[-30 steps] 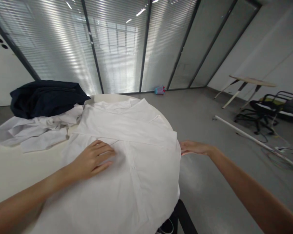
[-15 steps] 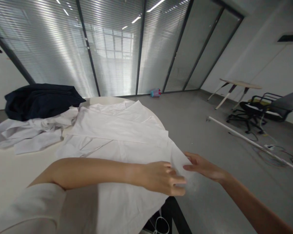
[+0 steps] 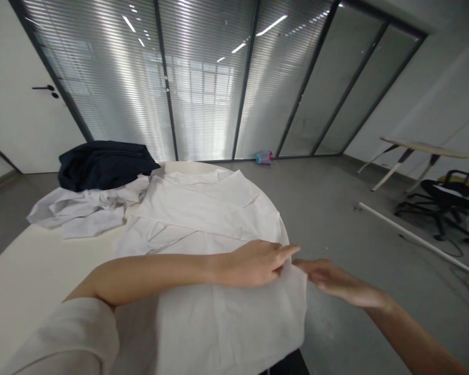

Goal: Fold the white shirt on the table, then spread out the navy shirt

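A white shirt (image 3: 214, 237) lies spread on the round white table (image 3: 8, 302), its near part hanging over the front edge. My left hand (image 3: 254, 263) reaches across it to the right side. Its index finger is stretched out, while the other fingers bend down against the cloth. At the shirt's right edge, my right hand (image 3: 332, 278) comes in from the right. Its fingers lie together at a raised part of the edge, with the fingertips and thumb partly hidden by cloth; they appear to pinch it.
At the table's far left lie a crumpled white garment (image 3: 94, 211) and a folded dark navy garment (image 3: 101, 166). A white pole (image 3: 410, 232) lies on the floor at right, near an office chair (image 3: 445, 195) and a wooden-topped table (image 3: 422, 147). A small bin (image 3: 264, 158) lies by the glass wall.
My left hand has moved up along the shirt's right side, and its index finger now points out. My right hand stays at the edge. The view has turned a little left.
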The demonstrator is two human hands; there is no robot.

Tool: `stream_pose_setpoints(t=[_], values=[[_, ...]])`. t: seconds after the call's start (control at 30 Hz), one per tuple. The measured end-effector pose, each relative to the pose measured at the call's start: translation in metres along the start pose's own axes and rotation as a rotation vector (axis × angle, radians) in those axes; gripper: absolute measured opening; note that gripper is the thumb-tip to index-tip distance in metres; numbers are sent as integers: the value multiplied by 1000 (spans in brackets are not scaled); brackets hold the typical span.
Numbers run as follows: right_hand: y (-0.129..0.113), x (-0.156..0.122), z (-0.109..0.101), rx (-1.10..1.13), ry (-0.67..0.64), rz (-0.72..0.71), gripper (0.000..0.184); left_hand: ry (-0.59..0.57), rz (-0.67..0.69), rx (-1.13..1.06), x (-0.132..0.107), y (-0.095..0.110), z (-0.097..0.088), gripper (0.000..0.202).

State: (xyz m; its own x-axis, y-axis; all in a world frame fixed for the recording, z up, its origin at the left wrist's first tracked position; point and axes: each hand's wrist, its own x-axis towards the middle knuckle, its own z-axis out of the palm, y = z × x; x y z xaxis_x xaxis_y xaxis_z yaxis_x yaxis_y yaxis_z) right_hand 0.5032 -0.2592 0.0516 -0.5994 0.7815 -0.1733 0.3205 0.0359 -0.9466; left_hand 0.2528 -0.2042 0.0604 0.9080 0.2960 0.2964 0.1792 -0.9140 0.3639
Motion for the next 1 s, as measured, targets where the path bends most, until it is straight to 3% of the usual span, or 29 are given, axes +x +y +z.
stream_pose_setpoints(t=[0.03, 0.1, 0.17, 0.23, 0.3, 0.43, 0.57, 0.77, 0.9, 1.0], values=[[0, 8, -11, -3, 29, -25, 62, 17, -7, 26, -5, -4, -1, 45], [1, 32, -38, -26, 238, -31, 57, 44, -7, 100, -16, -11, -2, 24], [0, 69, -68, -75, 518, 52, 49, 61, 32, 170, -28, -13, -1, 18], [-2, 115, -94, -195, 660, 183, 38, 78, 79, 206, -39, -11, 0, 18], [-3, 166, -113, -342, 754, 325, 31, 98, 98, 209, -48, -8, 2, 18], [-3, 258, -134, -456, 777, 427, 35, 130, 58, 176, -60, -4, 8, 16], [0, 319, -146, -590, 790, 524, 32, 119, 55, 160, -68, -5, 12, 15], [-4, 362, -150, -759, 823, 596, 23, 145, 91, 209, -85, -4, 9, 15], [-31, 388, -135, -857, 812, 537, 31, 223, 101, 246, -105, -2, 11, 15], [-55, 411, -110, -948, 778, 428, 36, 254, 104, 231, -123, 3, 12, 15]])
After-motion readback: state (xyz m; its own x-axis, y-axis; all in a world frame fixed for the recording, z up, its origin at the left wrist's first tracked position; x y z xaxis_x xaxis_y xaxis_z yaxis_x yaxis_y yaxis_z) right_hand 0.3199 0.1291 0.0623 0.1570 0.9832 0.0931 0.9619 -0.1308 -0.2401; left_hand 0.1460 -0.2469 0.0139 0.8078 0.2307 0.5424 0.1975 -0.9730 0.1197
